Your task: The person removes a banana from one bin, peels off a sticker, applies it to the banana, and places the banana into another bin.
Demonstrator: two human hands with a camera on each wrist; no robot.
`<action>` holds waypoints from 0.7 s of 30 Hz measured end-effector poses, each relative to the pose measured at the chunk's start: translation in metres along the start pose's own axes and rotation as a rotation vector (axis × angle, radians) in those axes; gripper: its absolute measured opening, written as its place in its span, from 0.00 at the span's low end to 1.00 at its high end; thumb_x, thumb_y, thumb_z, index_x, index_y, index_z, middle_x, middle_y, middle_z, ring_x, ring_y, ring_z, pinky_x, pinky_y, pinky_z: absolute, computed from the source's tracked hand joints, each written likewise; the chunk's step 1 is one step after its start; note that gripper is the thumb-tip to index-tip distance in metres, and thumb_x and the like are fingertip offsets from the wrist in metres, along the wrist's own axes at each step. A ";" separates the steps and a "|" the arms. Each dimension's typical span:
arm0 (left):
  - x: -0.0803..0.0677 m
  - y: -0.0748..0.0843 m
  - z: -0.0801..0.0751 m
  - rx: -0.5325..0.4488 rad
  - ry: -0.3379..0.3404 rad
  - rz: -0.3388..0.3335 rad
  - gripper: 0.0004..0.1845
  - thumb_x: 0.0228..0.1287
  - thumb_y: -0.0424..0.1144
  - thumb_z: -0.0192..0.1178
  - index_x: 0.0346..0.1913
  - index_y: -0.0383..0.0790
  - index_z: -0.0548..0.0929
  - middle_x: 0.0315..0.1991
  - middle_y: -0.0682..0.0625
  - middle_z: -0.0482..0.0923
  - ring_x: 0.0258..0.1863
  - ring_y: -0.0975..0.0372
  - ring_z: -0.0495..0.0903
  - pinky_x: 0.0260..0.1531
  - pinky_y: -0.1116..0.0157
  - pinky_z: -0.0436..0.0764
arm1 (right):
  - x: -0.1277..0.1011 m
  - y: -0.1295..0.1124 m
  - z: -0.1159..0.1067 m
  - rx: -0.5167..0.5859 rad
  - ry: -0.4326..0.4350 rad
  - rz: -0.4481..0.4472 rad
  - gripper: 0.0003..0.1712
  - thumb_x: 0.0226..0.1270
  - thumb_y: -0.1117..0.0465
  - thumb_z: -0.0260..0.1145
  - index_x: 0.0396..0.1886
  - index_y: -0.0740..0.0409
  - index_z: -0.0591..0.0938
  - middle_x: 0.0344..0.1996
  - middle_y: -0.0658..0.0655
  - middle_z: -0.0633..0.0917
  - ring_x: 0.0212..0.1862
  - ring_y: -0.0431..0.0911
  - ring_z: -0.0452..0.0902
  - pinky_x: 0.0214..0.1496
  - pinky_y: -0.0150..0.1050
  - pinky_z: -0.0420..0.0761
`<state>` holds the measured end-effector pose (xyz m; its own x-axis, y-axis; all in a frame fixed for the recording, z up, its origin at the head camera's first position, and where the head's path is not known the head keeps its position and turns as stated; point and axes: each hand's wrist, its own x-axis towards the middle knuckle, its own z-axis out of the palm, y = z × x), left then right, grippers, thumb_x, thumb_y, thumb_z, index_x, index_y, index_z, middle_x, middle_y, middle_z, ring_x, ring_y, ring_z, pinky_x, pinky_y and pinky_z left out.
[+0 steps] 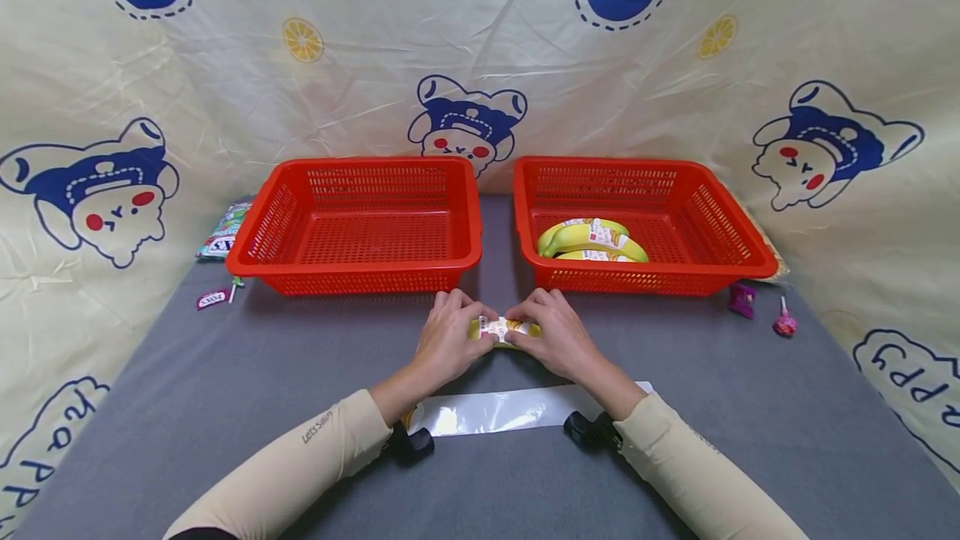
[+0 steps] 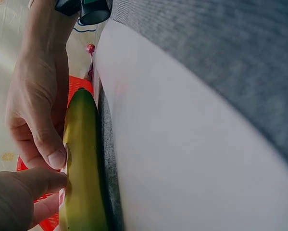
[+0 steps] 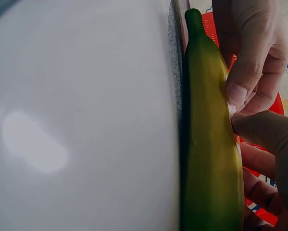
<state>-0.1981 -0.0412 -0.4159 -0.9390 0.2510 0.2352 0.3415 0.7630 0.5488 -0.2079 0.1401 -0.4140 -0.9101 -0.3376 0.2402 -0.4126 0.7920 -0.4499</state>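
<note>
A yellow-green banana (image 2: 88, 168) lies lengthwise across the grey cloth, both hands at its middle. My left hand (image 1: 453, 333) holds it from the left, thumb on the near side and fingers on the far side. From the right, my right hand (image 1: 553, 332) holds it the same way. A white printed label (image 1: 493, 327) shows on the banana between the two thumbs, which nearly meet in the right wrist view. Nearer my body lies a long glossy white strip (image 1: 495, 412), with a bit of yellow at its left end, partly behind the left wrist.
Two red plastic baskets stand behind the hands: a left basket (image 1: 352, 277) and a right basket (image 1: 705, 273). Several labelled bananas (image 1: 600, 238) lie in the right one. Small candy packets (image 1: 213, 299) and a lollipop (image 1: 784, 322) lie near the table's sides.
</note>
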 end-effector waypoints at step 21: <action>-0.005 -0.006 -0.007 0.053 -0.061 0.035 0.22 0.51 0.45 0.69 0.50 0.42 0.84 0.42 0.48 0.75 0.42 0.59 0.68 0.37 0.66 0.69 | -0.006 0.007 -0.004 -0.110 -0.090 -0.028 0.26 0.49 0.51 0.75 0.49 0.53 0.84 0.38 0.52 0.79 0.42 0.45 0.69 0.41 0.38 0.68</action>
<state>-0.1955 -0.0511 -0.4144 -0.9278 0.3126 0.2038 0.3731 0.7830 0.4976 -0.2054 0.1499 -0.4155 -0.9003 -0.4004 0.1709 -0.4353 0.8311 -0.3460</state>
